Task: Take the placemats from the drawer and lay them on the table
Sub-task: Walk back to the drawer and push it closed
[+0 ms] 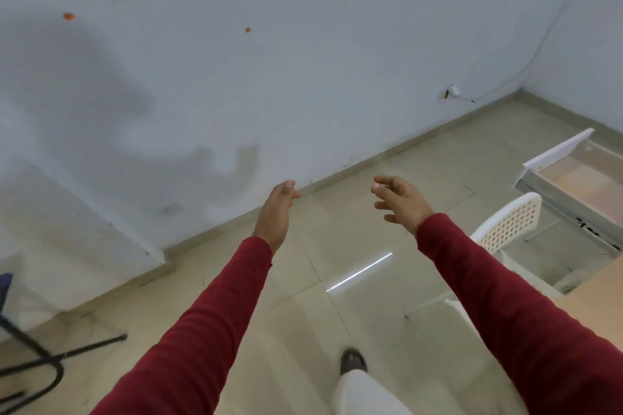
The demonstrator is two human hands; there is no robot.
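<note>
Reaching forward with nothing held, the left hand [277, 212] and right hand [401, 200] have fingers loosely apart. The drawer [580, 178] stands pulled open at three o'clock, beyond a white chair [505, 229]; no placemats show inside. Judging from this, turning toward it could clip the chair, and the counter [603, 283] edge at four o'clock crowds the path.
</note>
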